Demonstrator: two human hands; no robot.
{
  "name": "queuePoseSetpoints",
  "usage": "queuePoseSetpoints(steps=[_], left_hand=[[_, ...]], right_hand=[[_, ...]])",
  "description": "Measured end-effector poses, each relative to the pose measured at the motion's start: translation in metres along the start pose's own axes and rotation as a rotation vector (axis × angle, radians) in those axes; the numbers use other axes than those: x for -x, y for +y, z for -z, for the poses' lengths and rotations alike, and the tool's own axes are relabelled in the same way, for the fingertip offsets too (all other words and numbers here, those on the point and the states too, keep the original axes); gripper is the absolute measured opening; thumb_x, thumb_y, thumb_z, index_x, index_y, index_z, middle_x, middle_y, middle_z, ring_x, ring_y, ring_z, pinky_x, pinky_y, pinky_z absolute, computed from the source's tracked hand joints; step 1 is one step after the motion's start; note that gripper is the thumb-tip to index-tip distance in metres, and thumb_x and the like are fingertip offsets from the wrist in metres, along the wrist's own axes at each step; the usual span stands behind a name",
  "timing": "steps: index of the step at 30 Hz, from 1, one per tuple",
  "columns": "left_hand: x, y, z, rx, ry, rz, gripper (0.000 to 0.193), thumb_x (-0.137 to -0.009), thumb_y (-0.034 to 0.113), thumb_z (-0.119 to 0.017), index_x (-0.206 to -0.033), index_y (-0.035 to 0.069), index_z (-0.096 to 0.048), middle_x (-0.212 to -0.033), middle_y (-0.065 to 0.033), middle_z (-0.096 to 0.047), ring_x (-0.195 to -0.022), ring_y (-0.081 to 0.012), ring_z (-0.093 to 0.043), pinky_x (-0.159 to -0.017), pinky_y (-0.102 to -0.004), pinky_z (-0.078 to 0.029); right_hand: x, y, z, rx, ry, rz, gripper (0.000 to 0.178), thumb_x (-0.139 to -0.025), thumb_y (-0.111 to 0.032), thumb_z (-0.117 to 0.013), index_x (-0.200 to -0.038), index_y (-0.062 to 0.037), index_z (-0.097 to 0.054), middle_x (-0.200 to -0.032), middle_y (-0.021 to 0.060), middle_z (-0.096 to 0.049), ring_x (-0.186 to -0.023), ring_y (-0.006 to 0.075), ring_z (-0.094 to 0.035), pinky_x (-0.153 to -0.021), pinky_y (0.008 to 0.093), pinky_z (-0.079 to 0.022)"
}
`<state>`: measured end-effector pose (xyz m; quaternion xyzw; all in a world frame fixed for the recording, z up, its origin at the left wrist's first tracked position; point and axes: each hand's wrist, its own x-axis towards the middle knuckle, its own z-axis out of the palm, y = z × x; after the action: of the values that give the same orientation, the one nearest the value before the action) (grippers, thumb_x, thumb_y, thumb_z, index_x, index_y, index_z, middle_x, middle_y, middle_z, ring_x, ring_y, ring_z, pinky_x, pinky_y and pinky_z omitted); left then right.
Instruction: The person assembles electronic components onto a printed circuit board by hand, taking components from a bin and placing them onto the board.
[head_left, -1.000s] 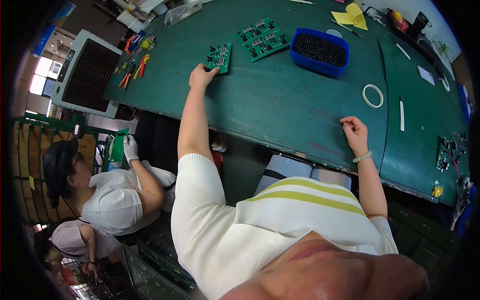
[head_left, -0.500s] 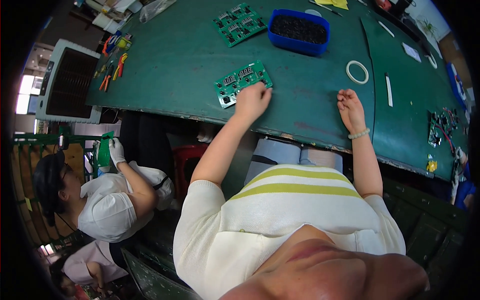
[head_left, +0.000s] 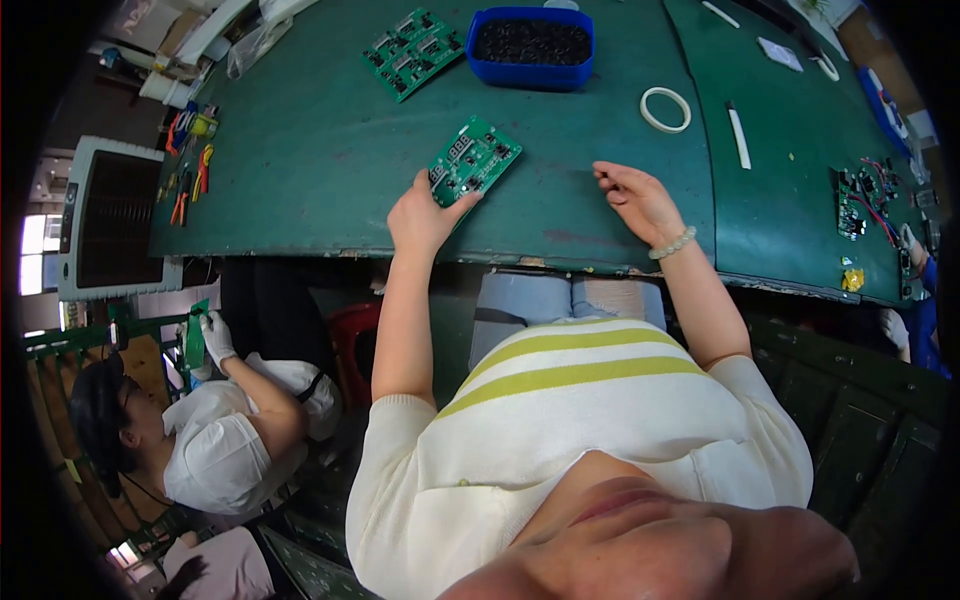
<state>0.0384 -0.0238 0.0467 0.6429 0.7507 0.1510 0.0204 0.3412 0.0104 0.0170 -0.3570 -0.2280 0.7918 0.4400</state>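
Gripping left hand (head_left: 425, 215): thumb and fingers clasp one end of the display circuit board (head_left: 480, 155); that off-centre hold could let it tip.
Circuit board: over the green tabletop (head_left: 510, 215), contact unclear; a slip could knock its components.
Blue bin (head_left: 530, 77): small black parts (head_left: 530, 42) could spill if bumped.
Right hand (head_left: 640, 205): apart from the board, fingers loosely curled, nothing visible in them; no second grip would check a drop.

Single view: left fisheye of my head pair, facing steeply down over my striped top (head_left: 595, 372) to the green bench (head_left: 545, 210), my left hand (head_left: 425, 218) and right hand (head_left: 645, 208) near, above frame centre.
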Motion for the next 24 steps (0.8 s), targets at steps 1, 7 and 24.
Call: queuePoseSetpoints(steps=[1, 7, 24], left_hand=[[0.003, 0.001, -0.001, 0.040, -0.036, -0.003, 0.082, -0.057, 0.058, -0.072, -0.108, -0.004, -0.055, -0.077, -0.0163, -0.064, -0.070, -0.0300, -0.064, -0.063, -0.0379, -0.050], [0.018, 0.055, -0.006, 0.213, -0.133, -0.228, 0.083, -0.053, 0.051, -0.076, -0.114, -0.001, -0.053, -0.084, -0.0173, -0.063, -0.077, -0.0307, -0.063, -0.067, -0.0371, -0.050], [0.015, 0.029, -0.037, 1.882, -0.318, 0.575, 0.021, -0.089, 0.011, -0.052, -0.104, -0.003, -0.051, -0.080, -0.0103, -0.057, -0.059, -0.0095, -0.049, -0.048, -0.0191, -0.038]], right_hand=[[-0.002, 0.002, -0.002, 0.058, -0.029, 0.010, 0.025, -0.084, 0.000, -0.053, -0.108, 0.0068, -0.055, -0.097, 0.0089, -0.057, -0.078, 0.0098, -0.052, -0.062, 0.0183, -0.040], [-0.009, 0.003, -0.019, 0.242, -0.026, 0.142, 0.020, -0.086, -0.003, -0.053, -0.104, 0.0046, -0.056, -0.090, 0.0047, -0.057, -0.073, 0.0083, -0.050, -0.060, 0.0184, -0.040], [0.005, -0.032, 0.007, 1.451, 0.086, 0.716, 0.014, -0.077, -0.004, -0.061, -0.091, -0.0016, -0.063, -0.077, 0.0073, -0.057, -0.063, 0.0145, -0.055, -0.059, 0.0247, -0.044]])
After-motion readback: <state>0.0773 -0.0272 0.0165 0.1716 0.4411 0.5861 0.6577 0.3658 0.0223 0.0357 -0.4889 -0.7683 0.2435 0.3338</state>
